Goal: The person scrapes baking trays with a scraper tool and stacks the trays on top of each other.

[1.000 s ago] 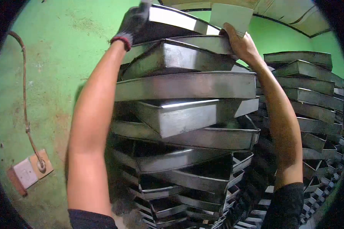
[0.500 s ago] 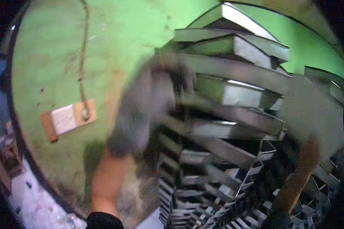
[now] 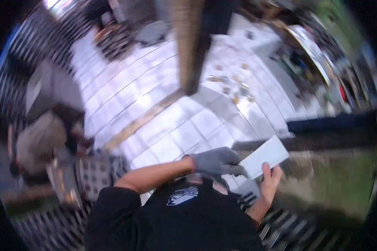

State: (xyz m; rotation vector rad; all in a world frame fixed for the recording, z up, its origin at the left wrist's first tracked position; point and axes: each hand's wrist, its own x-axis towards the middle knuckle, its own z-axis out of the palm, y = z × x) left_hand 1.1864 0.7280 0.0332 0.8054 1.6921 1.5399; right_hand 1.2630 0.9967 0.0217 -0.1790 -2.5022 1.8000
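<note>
Gloved L hand (image 3: 215,161), at 5 o'clock from view ctr, has its fingers partly bent, tips at the L end of the white board (image 3: 266,157); seems to touch it, but blur hides how firmly, so can't tell if it grips. White board sits at 4 o'clock, flat & tilted, its R end angled up toward 3. Bare R hand (image 3: 272,184), also abt 4 o'clock & just below the board, grasps its near edge: thumb on the face, other fingers bent close by, partly hidden.

Progress, my read: handling under way, not finished. Board's in hand, not set down; no mark or result legible on it. How much is left, can't tell from this.

Surroundings, L to R: round beige shape (image 3: 42,142) at 9 o'clock, poss. another person's head, too blurred to be sure; grey boxy thing (image 3: 63,90) at 10; spotted cloth (image 3: 96,178) at 8; wearer's black shirt (image 3: 167,226) w/ white print at 6; tiled floor (image 3: 163,146) mid-view; upright post (image 3: 191,46) at 12; scattered small items (image 3: 238,85) on floor at 2, unclear what; green wall (image 3: 339,180) at 4, beyond the hands.
</note>
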